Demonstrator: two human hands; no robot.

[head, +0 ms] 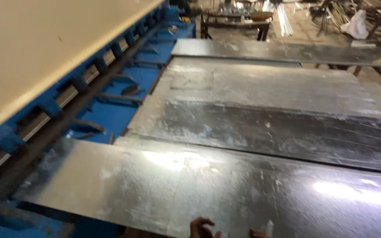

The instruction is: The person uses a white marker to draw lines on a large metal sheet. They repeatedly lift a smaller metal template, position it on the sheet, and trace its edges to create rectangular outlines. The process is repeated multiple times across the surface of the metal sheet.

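A large shiny galvanized metal sheet (190, 185) lies nearest me, its left end pushed toward the blue shearing machine (111, 110). At the sheet's near edge, only the fingertips of my left hand (203, 227) show, curled over that edge. A small part of my right hand (257, 232) shows beside it, resting on the same edge. More metal sheets (265, 114) lie overlapped behind the first one.
The machine's cream top panel (36, 48) runs along the left, with a row of blue clamps below it. A farther sheet (283, 50) spans the back. Beyond stand a dark workbench (234, 22), metal scrap and a white bag (357, 24) on the floor.
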